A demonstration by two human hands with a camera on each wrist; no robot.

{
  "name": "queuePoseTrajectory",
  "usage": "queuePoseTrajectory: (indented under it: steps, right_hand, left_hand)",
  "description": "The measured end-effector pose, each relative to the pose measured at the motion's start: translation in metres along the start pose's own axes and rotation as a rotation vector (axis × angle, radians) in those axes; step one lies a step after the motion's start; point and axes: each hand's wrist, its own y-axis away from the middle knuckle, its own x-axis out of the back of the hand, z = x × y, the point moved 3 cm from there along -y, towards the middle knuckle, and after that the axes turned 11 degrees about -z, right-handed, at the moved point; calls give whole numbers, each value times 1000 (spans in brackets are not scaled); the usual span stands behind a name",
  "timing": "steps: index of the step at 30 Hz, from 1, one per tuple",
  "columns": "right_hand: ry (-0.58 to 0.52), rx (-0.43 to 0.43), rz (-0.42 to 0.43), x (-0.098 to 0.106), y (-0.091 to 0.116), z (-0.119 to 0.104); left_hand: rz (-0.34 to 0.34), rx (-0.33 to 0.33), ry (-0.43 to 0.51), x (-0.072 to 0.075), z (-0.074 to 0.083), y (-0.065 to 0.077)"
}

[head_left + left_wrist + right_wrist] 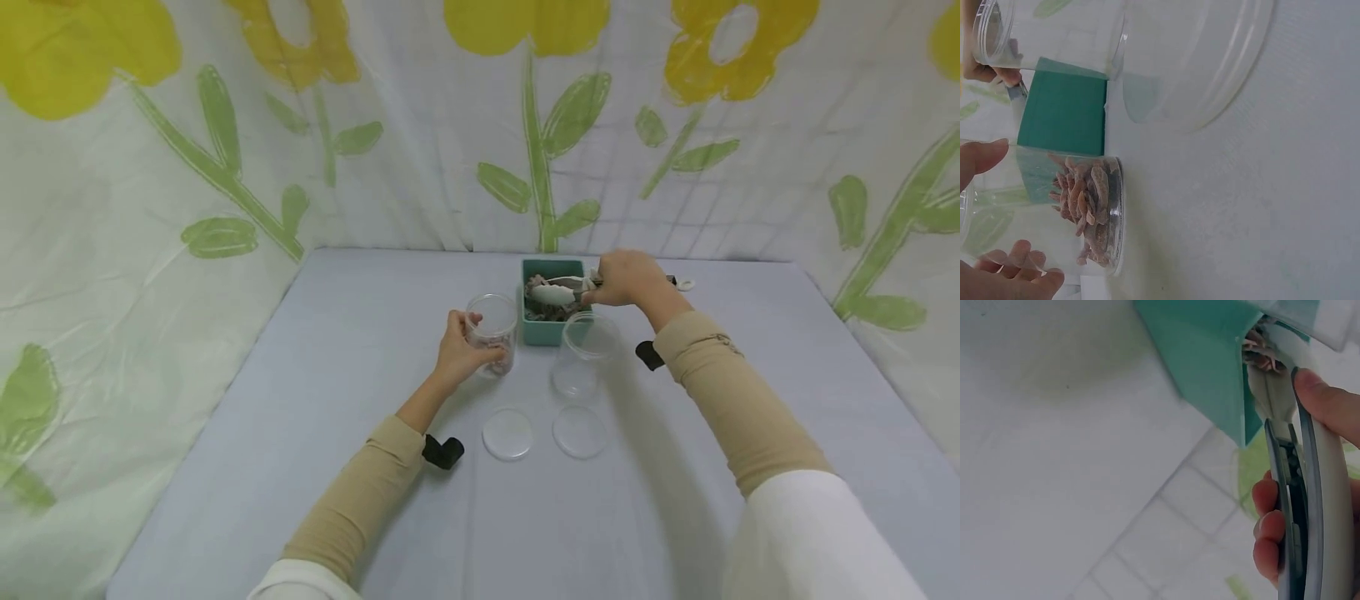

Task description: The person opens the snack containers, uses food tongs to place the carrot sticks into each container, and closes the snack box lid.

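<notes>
Head view: two bare hands over a pale table (360, 350), both arms stretched forward.
Left hand (459, 352): gripping the left jar (495, 315), thumb on one side, fingers on the other.
Left jar: clear, upright on the table, lidless, just left of the green box; brown pieces (1088, 206) heaped at its bottom, upper part bare.
Right hand (628, 279): closed round the tongs (553, 295), thumb along one handle, fingers curled on the other.
Tongs: white heads, grey-edged handles; heads down inside the green box among the contents. Cannot tell whether anything is pinched between them.
Green box (543, 335): open-topped, toward the far edge of the table, between the hands; holds more brownish shreds (536, 310).
Right jar (585, 360): clear, upright, lidless, near the green box's front right corner; nobody touching it.
Lids: two clear discs lying flat on the near side of the jars, left lid (507, 434) and right lid (580, 432), side by side, apart.
Sleeves: beige (742, 400) over the forearms, white farther up.
Backdrop: white sheet (420, 108) printed with yellow flowers, green stems, leaves.
</notes>
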Motion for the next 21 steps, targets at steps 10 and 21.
queuePoseTrajectory:
  steps: [10, 21]
  right_hand:
    - [-167, -17, 88, 7, 31, 29]
    - [-203, 26, 206, 9, 60, 35]
  left_hand:
    - [72, 34, -107, -4, 13, -11]
    - [44, 56, -164, -6, 25, -19]
